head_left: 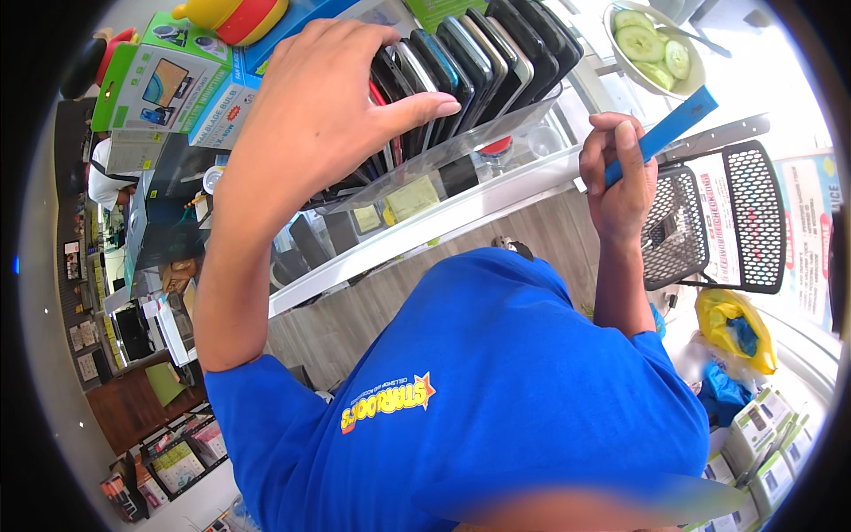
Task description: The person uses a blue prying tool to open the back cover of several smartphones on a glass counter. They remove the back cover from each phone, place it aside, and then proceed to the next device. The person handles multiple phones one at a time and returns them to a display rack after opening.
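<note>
A row of dark, silver and blue phones [483,62] stands on edge in a clear plastic holder [470,137] on the glass counter. Over the row's left part is my left hand [324,106], fingers apart and touching the phones, thumb stretched out along their front. Closer to the right side, my right hand [620,168] grips a flat blue strip-like object [674,122], held slanting upward beside the counter's white edge [372,257]. A bowl of cucumber slices [651,75] sits above that hand.
Boxes [155,80] and a yellow-and-red object [222,18] are at upper left. Someone in white [111,182] is at far left. A black mesh rack [745,217], yellow plastic bag [731,328] and small boxes [767,439] are at right. Wood-look floor [319,341] shows below the counter.
</note>
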Demonstrator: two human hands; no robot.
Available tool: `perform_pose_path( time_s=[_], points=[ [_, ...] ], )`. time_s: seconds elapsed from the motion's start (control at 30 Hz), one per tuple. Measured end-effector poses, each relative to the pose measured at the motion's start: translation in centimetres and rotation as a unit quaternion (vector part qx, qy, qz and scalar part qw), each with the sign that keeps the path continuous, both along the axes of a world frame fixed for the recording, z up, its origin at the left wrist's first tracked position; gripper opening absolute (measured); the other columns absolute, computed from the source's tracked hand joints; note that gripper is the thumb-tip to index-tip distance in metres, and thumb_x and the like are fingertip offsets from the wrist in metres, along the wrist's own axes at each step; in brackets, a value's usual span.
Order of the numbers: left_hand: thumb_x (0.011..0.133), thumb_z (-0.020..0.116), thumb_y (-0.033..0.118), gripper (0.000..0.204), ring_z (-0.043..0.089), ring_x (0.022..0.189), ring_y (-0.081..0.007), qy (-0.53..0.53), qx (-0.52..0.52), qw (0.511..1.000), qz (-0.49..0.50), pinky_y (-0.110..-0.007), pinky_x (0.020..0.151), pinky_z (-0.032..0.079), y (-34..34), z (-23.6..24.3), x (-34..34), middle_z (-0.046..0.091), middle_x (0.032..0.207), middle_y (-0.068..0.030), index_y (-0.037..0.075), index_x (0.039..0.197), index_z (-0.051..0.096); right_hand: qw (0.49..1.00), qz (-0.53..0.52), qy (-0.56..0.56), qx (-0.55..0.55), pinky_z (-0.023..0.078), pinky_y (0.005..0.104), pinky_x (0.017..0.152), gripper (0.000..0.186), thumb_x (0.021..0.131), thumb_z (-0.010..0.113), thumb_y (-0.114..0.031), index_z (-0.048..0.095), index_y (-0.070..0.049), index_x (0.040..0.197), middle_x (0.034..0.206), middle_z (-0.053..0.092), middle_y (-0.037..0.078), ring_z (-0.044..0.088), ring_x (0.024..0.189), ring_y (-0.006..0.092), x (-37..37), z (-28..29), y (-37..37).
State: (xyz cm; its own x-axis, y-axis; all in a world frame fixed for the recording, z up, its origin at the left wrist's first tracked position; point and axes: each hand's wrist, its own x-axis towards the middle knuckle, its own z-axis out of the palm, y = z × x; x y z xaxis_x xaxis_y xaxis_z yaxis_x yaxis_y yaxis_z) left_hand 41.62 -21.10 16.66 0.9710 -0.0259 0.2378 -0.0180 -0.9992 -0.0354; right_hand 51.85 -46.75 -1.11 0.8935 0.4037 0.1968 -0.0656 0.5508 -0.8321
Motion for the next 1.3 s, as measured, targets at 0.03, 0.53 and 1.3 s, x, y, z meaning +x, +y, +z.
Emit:
perform_pose_path(
  time_s=[0.03, 0.53, 1.3],
  points=[
    [0.082, 0.081, 0.058, 0.073, 0.061, 0.121, -0.0383, 0.019, 0.001, 1.000, 0.011, -0.044, 0.104, 0.048, -0.2, 0.1, 0.3, 0.070, 0.119, -0.0203, -0.003, 0.121, 0.071, 1.000, 0.000, -0.003, 0.000, 0.031, 0.0197, 0.050, 0.036, 0.112, 0.054, -0.031, 0.067, 0.002, 0.117, 0.074, 0.065, 0.005, 0.040, 0.050, 0.0031, 0.1, 0.0, 0.1],
    [0.077, 0.088, 0.048, 0.069, 0.062, 0.116, -0.0328, 0.074, -0.110, 0.989, 0.057, -0.042, 0.100, 0.049, 3.4, 1.7, -3.4, 0.065, 0.123, -0.0138, 0.007, 0.127, 0.064, 0.999, -0.022, 0.013, -0.047, 0.031, 0.0216, 0.050, 0.038, 0.113, 0.050, -0.031, 0.066, 0.003, 0.118, 0.067, 0.054, 0.002, 0.038, 0.050, 0.0047, 0.4, -0.2, 0.4],
    [0.076, 0.077, 0.053, 0.080, 0.062, 0.116, -0.0379, 0.103, -0.017, 0.993, 0.051, -0.044, 0.105, 0.048, -2.9, 3.4, 0.4, 0.063, 0.122, -0.0242, -0.007, 0.126, 0.062, 0.998, -0.010, -0.039, -0.053, 0.037, 0.0224, 0.051, 0.036, 0.114, 0.049, -0.027, 0.065, 0.005, 0.121, 0.076, 0.062, 0.006, 0.039, 0.049, 0.0051, 0.8, -1.8, 0.5]
  ],
)
